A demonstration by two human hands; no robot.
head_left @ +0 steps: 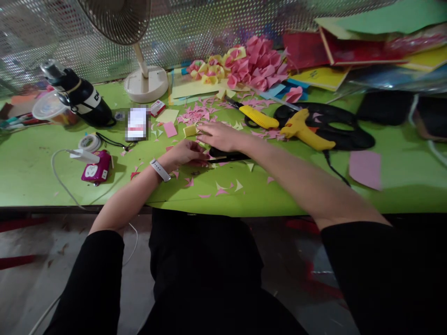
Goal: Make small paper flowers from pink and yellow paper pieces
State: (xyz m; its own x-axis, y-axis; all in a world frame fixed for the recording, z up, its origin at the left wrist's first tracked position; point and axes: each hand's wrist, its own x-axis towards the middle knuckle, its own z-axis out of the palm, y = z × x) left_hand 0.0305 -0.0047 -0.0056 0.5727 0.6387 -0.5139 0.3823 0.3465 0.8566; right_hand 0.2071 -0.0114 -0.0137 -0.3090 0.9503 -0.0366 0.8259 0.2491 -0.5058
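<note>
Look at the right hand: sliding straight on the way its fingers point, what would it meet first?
Most likely the small yellow paper block lying just ahead of the right hand, among pink scraps; depth is unclear.

A long table covered in a bright lime-green sheet (401, 195) runs the full width of the view, with a dark strip under its front edge. Behind it stands a silvery perforated metal wall panel (195, 32), whose small holes catch glints of light. A cream-white plastic desk fan (145, 81) with a round base and wire cage stands on the table against the panel. Below, the grey concrete floor (24, 288) is scuffed and streaked with red. Light falls brightly on the tabletop and is dim beneath it.
</note>
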